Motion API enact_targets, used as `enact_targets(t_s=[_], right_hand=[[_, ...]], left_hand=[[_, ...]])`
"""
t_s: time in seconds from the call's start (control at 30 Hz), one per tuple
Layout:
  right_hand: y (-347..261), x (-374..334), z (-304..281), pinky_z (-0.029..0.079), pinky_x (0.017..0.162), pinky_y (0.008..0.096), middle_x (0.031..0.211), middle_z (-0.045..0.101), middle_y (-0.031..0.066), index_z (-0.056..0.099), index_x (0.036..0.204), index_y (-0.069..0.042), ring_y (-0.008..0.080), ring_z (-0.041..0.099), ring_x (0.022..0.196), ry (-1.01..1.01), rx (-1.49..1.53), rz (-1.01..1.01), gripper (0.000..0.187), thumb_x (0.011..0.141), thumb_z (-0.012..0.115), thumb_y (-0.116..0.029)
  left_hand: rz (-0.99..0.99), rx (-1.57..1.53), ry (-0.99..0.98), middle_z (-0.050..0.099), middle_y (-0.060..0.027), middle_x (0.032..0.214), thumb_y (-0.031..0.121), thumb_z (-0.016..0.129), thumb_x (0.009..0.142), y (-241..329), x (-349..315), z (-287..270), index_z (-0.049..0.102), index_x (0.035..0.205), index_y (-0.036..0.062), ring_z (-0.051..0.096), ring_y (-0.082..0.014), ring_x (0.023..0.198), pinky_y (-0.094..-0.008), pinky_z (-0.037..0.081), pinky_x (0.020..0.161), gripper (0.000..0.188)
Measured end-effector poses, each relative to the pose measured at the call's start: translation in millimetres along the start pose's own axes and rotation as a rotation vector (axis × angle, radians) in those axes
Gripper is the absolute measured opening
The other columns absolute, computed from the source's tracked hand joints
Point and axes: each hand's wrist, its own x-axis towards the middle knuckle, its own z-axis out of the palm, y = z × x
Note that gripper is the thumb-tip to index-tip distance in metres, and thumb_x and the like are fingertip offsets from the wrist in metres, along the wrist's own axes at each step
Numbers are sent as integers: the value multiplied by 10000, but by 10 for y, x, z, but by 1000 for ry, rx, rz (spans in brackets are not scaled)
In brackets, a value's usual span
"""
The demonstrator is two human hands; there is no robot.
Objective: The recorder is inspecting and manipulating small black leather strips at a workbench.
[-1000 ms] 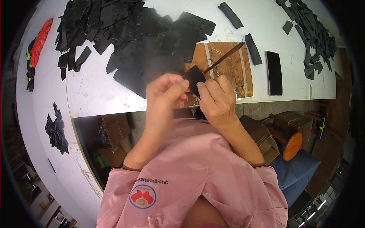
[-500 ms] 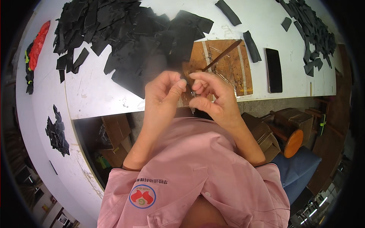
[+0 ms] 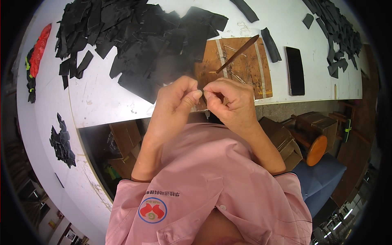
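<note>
Seen from the head camera, the left hand (image 3: 176,98) and the right hand (image 3: 228,102) meet just over the near edge of the wooden board (image 3: 241,61), which serves here as the landmark. Both hands are curled, thumbs and forefingers pressed tip to tip against each other. Between the fingertips (image 3: 197,93) only a sliver of a small black piece (image 3: 203,90) shows; it is pinched from both sides, the fingers narrow around it. So little of it is visible that its long axis and the way it points cannot be told.

The board lies on the white table (image 3: 102,102), at its near edge. On the board rests a slim wooden stick (image 3: 237,53), its long axis running diagonally, the far end pointing up and to the right, the near end toward the hands. Left of the board, touching its left edge, spreads a big heap of black cut pieces (image 3: 134,36). Just right of the board lies a black strip (image 3: 270,44), and right of that a dark phone (image 3: 295,70), both lengthwise away from the person. Further right of the board, another scatter of black scraps (image 3: 337,32) runs along the table's far corner. Below the board, beyond the table edge, a round orange stool (image 3: 316,150) stands beside cardboard boxes (image 3: 281,139).
</note>
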Motion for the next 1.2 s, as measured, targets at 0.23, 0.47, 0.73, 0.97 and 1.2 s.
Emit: enact_targets(t_s=[0.23,0.47,0.73,0.97,1.2], right_hand=[[59,-27,-67,392,463,193,620,574,11,610,790,27,40,495,528,-52,400,350,80,738,569,-17],[45,-35,-35,431,513,178,643,573,29,606,807,23,49,512,560,-71,540,473,88,801,571,-57],[34,-54,80,403,482,188,619,584,31,608,751,21,46,506,536,-26,259,302,75,764,565,-39],[17,-48,73,416,488,185,627,590,34,616,774,28,51,523,550,-36,427,418,85,765,569,-42],[33,-52,69,426,491,194,628,593,38,619,784,26,54,526,549,-54,475,449,87,764,578,-48]], left_hand=[[-65,-208,-69,491,18,696,58,508,830,15,-12,-70,480,791,3,431,-44,645,-188,364,571,73],[-17,-217,144,567,-57,751,64,553,818,57,-98,89,539,902,-17,531,-84,621,-203,447,569,118],[-36,-224,200,555,-24,690,3,548,800,34,-81,105,553,814,-37,518,-61,566,-191,448,516,43],[-28,-204,212,565,-35,687,-13,531,798,16,-75,94,567,826,-36,512,-60,558,-179,424,503,51],[-48,-188,205,577,1,714,18,553,800,-4,-100,72,574,821,-34,494,-23,607,-164,416,551,60]])
